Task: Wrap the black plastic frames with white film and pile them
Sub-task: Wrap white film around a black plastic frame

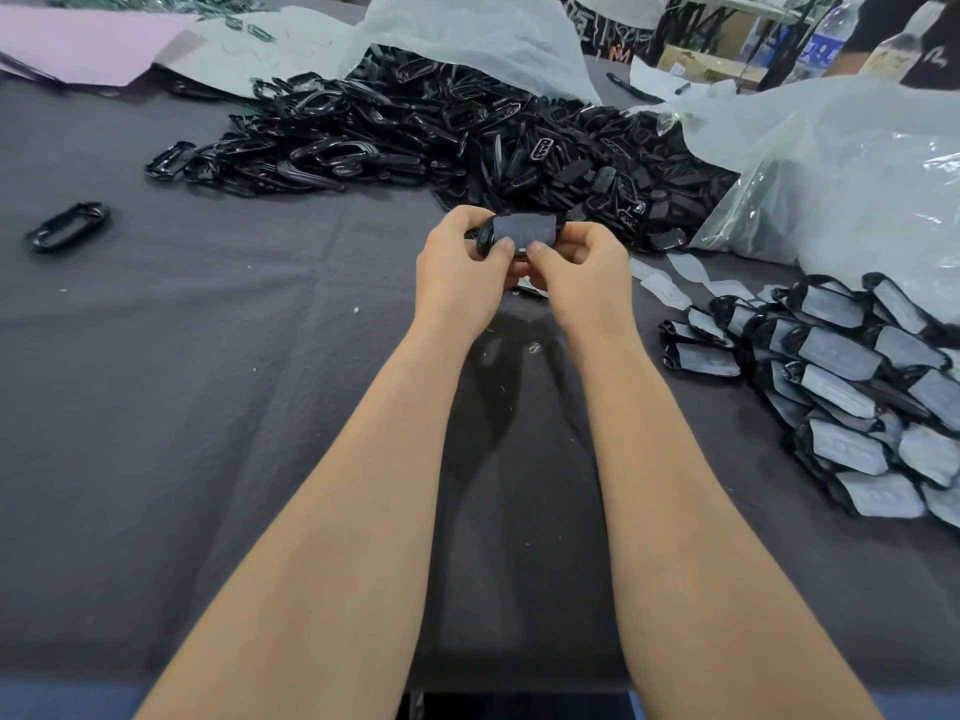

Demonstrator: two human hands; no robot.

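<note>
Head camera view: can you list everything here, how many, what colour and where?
held frame: one, black with white film on its face, centre
bare frames: a big heap, black, far centre
lone frame: one, black, left
wrapped frames: a pile, black and white, right
film strips: about two, white, right of the hands
plastic bags: two, translucent white, behind the heap and far right
pink sheet: one, pink, far left corner
cloth: one, dark grey, covers table
left hand: grips held frame
right hand: pinches held frame
</note>
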